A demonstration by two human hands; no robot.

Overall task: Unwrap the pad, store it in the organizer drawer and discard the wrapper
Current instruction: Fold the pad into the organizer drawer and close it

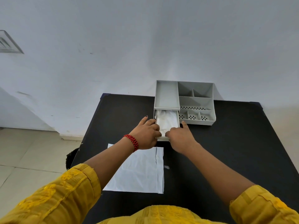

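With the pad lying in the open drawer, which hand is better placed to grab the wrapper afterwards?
Left, probably. The left hand sits directly beyond the wrapper, its forearm crossing it; the right hand is past the wrapper's right edge.

The scene is seen from a single wide-angle camera worn on the head, aimed forward and down over a black table [226,151] toward a white wall [145,46]. Both forearms are taken in from close above, while the organizer [195,102] at the table's far edge is seen farther off. No second view is given, so nothing is shared.
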